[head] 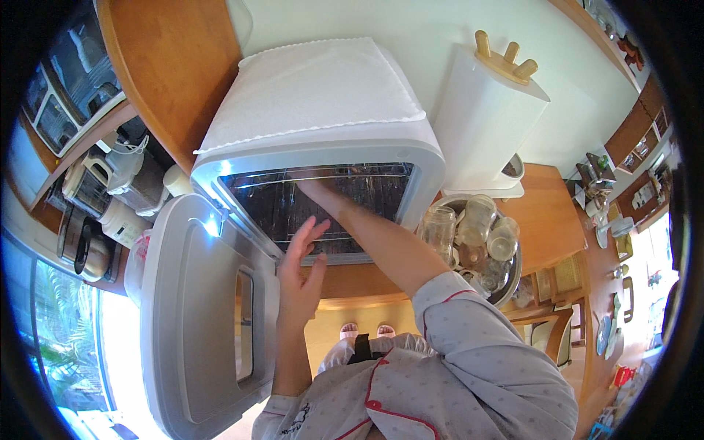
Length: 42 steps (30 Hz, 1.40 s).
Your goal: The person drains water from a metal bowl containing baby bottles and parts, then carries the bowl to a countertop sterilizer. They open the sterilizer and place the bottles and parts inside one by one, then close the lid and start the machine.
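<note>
A white countertop cabinet appliance [316, 146] stands before me with its grey door [192, 319] swung wide to the left. Inside it, metal wire racks [363, 175] are visible. My right forearm reaches through the opening; my right hand [308, 184] is mostly hidden in the dark interior, behind the upper rack's front wire, so its grip is unclear. My left hand [303, 264] is held up at the opening's lower left, near the door's hinge side, fingers apart and holding nothing. To the right, a round metal bowl [516, 283] holds several clear glass jars [480, 217].
A white cloth [324, 91] covers the appliance's top. A tall white dispenser [487, 121] with wooden pegs stands behind the bowl on the wooden counter [544, 220]. Kitchen appliances and containers, including a clear-sided one [135, 176], crowd the left shelf beyond the door. A wooden chair [555, 335] stands at the right.
</note>
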### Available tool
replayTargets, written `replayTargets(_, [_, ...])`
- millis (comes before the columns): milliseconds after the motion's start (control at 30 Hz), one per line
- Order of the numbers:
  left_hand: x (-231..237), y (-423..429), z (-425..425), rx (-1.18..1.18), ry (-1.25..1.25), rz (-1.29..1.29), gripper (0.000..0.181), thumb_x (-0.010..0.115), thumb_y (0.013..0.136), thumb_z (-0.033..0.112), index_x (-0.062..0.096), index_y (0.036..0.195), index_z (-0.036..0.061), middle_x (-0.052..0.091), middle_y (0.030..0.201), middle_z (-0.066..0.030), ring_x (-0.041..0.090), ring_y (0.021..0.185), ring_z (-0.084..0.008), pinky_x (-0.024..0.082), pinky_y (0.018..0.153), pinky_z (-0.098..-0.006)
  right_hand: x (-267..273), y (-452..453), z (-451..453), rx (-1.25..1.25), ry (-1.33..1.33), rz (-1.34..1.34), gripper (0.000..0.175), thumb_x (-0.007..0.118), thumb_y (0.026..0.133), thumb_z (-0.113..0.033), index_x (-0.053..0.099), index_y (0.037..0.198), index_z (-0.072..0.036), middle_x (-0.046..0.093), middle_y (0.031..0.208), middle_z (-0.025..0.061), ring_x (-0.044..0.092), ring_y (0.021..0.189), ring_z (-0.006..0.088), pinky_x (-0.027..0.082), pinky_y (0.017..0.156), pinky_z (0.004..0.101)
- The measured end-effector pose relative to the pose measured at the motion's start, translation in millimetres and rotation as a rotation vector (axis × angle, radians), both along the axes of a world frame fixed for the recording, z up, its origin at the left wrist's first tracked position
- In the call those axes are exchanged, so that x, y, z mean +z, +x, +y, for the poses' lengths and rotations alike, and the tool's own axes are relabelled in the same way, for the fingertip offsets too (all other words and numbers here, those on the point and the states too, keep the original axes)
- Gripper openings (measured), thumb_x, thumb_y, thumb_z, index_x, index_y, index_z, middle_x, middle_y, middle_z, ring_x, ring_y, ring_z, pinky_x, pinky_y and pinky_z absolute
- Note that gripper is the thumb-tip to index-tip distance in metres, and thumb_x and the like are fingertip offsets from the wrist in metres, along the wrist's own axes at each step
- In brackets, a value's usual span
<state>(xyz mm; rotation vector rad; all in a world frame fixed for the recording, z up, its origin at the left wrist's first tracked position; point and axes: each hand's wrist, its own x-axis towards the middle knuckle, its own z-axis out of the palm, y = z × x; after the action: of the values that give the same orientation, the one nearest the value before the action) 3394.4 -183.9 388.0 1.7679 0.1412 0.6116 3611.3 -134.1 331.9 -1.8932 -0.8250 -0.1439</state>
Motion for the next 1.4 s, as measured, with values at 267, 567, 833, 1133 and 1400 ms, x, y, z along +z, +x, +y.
replayTargets(267, [-33,5,-12,0.099,0.038,0.001,0.043,0.053,0.087,0.001,0.045,0.129,0.0042,0.055,0.125,-0.0118,0.052,0.113,-0.0213,0.038,0.096,-0.0343,-4,-27,-12,-0.162,-0.220,-0.080,0.030,0.064,0.076,-0.020,0.058,0.096,0.002,0.060,0.099,0.0248,0.057,0.095,0.0395,0.045,0.082,0.0503])
replayTargets(567, [-27,31,-40,0.032,0.271,-0.189,0.021,0.058,0.075,-0.003,0.057,0.096,0.0009,0.057,0.100,-0.0097,0.057,0.092,-0.0215,0.047,0.078,-0.0347,59,-80,-313,0.254,-0.340,-0.531,0.021,0.065,0.073,-0.007,0.063,0.094,-0.005,0.063,0.096,0.0120,0.062,0.093,0.0272,0.053,0.078,0.0357])
replayTargets(833, [-31,129,-135,-0.582,1.331,-0.254,0.025,0.057,0.074,0.010,0.062,0.099,0.0089,0.058,0.105,-0.0070,0.048,0.116,-0.0253,0.032,0.105,-0.0438,84,-26,-383,-0.004,-0.949,-0.450,0.061,0.071,0.064,-0.014,0.053,0.121,-0.007,0.049,0.125,0.0116,0.044,0.120,0.0287,0.039,0.097,0.0415])
replayTargets(1133, [-48,158,-145,-0.509,1.712,-0.414,0.016,0.056,0.076,0.017,0.063,0.090,0.0194,0.052,0.088,0.0033,0.051,0.100,-0.0132,0.024,0.110,-0.0509,82,-17,-422,-0.009,-0.752,-0.140,0.069,0.068,0.066,-0.014,0.044,0.130,-0.007,0.046,0.129,0.0159,0.044,0.120,0.0338,0.039,0.100,0.0414])
replayTargets(1400, [12,145,-134,-0.848,1.042,-0.025,0.070,0.081,0.047,0.008,0.052,0.110,0.0078,0.050,0.106,-0.0082,0.051,0.103,-0.0259,0.038,0.101,-0.0401,80,-7,-473,-0.030,-0.799,-0.231,0.067,0.063,0.063,0.004,0.046,0.127,-0.006,0.049,0.127,0.0137,0.045,0.120,0.0294,0.038,0.101,0.0392])
